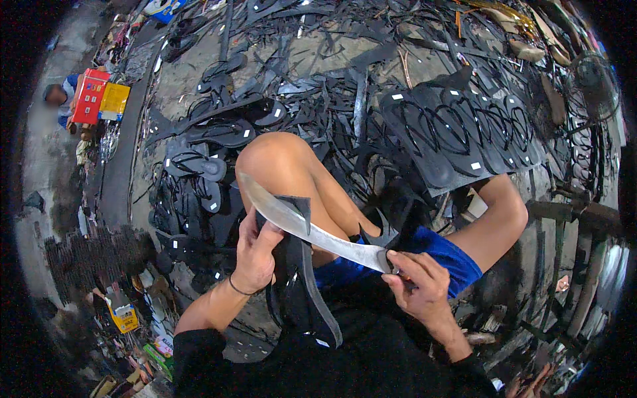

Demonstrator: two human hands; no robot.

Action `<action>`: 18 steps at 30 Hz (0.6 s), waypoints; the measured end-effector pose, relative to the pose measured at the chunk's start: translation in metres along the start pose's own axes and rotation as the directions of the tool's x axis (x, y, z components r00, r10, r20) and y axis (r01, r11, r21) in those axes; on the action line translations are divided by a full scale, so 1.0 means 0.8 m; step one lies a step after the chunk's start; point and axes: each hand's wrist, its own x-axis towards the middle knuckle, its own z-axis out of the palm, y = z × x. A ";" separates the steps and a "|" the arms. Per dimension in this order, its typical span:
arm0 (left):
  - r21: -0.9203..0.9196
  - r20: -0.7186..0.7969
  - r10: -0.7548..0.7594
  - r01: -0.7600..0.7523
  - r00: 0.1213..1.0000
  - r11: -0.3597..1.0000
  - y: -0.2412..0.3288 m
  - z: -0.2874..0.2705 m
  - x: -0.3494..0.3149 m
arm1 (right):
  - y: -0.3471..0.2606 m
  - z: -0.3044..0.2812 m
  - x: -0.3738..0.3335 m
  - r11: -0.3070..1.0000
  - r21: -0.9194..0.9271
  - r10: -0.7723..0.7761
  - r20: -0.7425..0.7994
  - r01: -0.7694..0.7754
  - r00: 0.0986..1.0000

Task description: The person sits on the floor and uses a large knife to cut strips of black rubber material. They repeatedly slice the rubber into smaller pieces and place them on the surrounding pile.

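Right hand [419,285] closed round the grip end of a curved knife [332,243]. Left hand [257,257] pinches a dark rubber piece [295,204] near the bent knee [275,154], blade crossing it. Likely best: short, shallow strokes, rubber taut, left hand clear of the edge. Far left, red box [89,97] beside yellow box [115,101]; yellow carton [123,316] lower left. Contents not visible.

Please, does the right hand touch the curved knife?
Touching. The head view shows the right hand closed around one end of the curved knife.
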 end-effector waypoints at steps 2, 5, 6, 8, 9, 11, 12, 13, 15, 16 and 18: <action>0.102 -0.003 -0.061 0.061 0.998 0.993 -0.005 -0.001 0.003 | -0.014 -0.026 0.022 0.999 0.034 0.033 0.050 -0.035 0.998; 0.210 0.115 -0.085 0.059 0.990 0.976 -0.003 0.007 0.005 | -0.037 -0.065 0.060 0.996 0.029 0.078 0.205 -0.086 0.976; 0.227 0.146 -0.098 0.064 0.984 0.972 0.000 0.010 0.004 | -0.043 -0.076 0.074 0.993 0.045 0.094 0.267 -0.110 0.959; 0.189 0.199 -0.141 0.103 0.970 0.976 0.005 0.015 0.004 | -0.051 -0.090 0.091 0.988 0.061 0.115 0.325 -0.142 0.939; 0.151 0.202 -0.109 0.079 0.973 0.985 0.010 0.025 0.004 | -0.054 -0.094 0.099 0.985 0.069 0.123 0.354 -0.157 0.927; 0.079 0.201 -0.042 0.026 0.979 0.997 0.018 0.049 0.006 | -0.054 -0.096 0.118 0.988 0.094 0.081 0.373 -0.125 0.924; 0.111 0.224 -0.064 0.040 0.973 0.993 0.020 0.050 0.006 | -0.054 -0.099 0.127 0.988 0.104 0.063 0.378 -0.110 0.924; 0.143 0.256 -0.086 0.051 0.963 0.988 0.020 0.052 0.010 | -0.054 -0.104 0.137 0.989 0.115 0.044 0.401 -0.098 0.915; 0.187 0.287 -0.100 0.046 0.953 0.981 0.023 0.057 0.010 | -0.054 -0.109 0.156 0.992 0.099 0.017 0.488 -0.075 0.873; 0.200 0.290 -0.093 0.034 0.953 0.979 0.022 0.060 0.010 | -0.052 -0.109 0.166 0.993 0.099 -0.003 0.534 -0.059 0.846; 0.221 0.307 -0.050 -0.020 0.951 0.975 0.019 0.067 0.009 | -0.056 -0.108 0.186 0.998 0.067 -0.024 0.621 -0.022 0.784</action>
